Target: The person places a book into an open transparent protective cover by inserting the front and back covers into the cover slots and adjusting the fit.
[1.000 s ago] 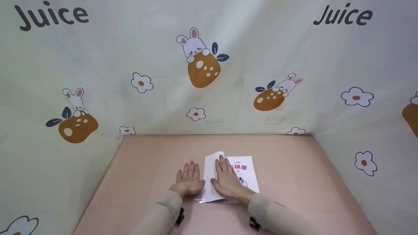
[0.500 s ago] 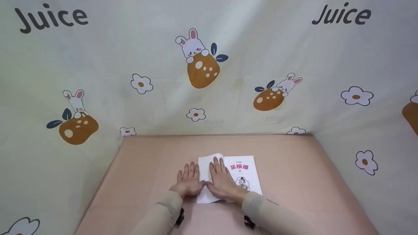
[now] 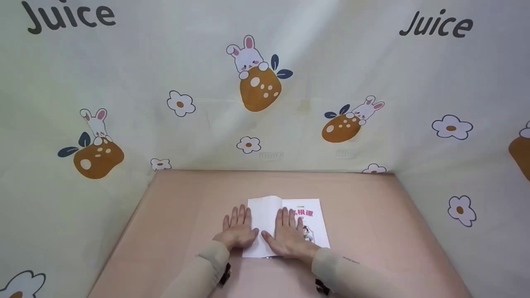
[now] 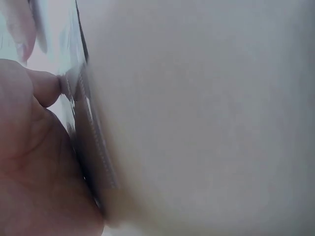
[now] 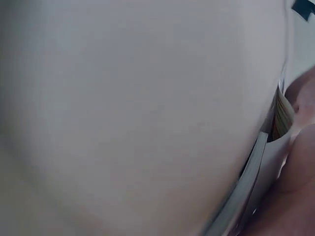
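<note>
An open book (image 3: 265, 211) lies on the table, its left page blank white and curved up near the fold. The right page carries pink title characters and a small cartoon figure, partly covered. My left hand (image 3: 238, 229) rests with straight fingers along the left page's outer edge. Flat beside the fold, my right hand (image 3: 289, 236) presses on the book with its fingers pointing away from me. In the left wrist view a shiny, clear cover edge (image 4: 101, 147) runs beside the left hand. The right wrist view shows the book's page edges (image 5: 251, 167) next to the right hand.
The table (image 3: 186, 207) has a plain pinkish cover. A pale cloth (image 3: 198, 62) printed with rabbits, orange fruit and flowers surrounds it at the back and both sides.
The right hand slid left across the left page, then came back right toward the fold. The left page now lies flatter, its outer edge farther left. My left hand has barely moved.
</note>
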The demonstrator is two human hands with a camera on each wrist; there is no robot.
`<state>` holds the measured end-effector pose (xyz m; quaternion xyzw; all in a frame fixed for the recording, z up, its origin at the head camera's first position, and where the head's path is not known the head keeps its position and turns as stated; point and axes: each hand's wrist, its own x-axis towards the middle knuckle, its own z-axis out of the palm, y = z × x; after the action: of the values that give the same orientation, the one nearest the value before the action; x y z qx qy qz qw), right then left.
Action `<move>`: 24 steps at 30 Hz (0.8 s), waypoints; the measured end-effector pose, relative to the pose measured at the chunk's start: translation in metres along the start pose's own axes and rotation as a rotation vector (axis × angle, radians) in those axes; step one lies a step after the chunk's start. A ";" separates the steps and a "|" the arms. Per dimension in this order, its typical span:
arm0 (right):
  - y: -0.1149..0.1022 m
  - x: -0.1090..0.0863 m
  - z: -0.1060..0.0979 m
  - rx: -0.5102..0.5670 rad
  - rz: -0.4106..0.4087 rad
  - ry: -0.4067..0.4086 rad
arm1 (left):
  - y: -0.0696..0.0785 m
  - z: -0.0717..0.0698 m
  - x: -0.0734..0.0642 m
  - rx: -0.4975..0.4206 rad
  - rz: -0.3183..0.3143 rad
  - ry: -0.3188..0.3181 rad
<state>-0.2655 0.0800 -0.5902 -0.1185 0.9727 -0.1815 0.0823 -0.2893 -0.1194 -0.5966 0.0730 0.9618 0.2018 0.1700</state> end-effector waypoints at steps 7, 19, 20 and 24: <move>-0.020 0.006 0.005 -0.075 0.009 -0.034 | -0.007 0.011 0.008 0.006 0.034 0.057; -0.015 0.006 -0.005 -0.056 -0.072 -0.063 | 0.010 -0.007 -0.015 -0.024 0.032 0.065; -0.012 0.008 -0.008 -0.045 -0.083 -0.045 | 0.012 -0.007 -0.015 -0.022 0.030 0.077; 0.002 0.013 -0.018 0.024 -0.136 0.078 | 0.021 -0.008 -0.015 0.034 0.026 0.136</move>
<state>-0.2818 0.0844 -0.5760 -0.1762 0.9627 -0.2027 0.0333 -0.2765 -0.1063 -0.5767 0.0746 0.9733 0.1924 0.1003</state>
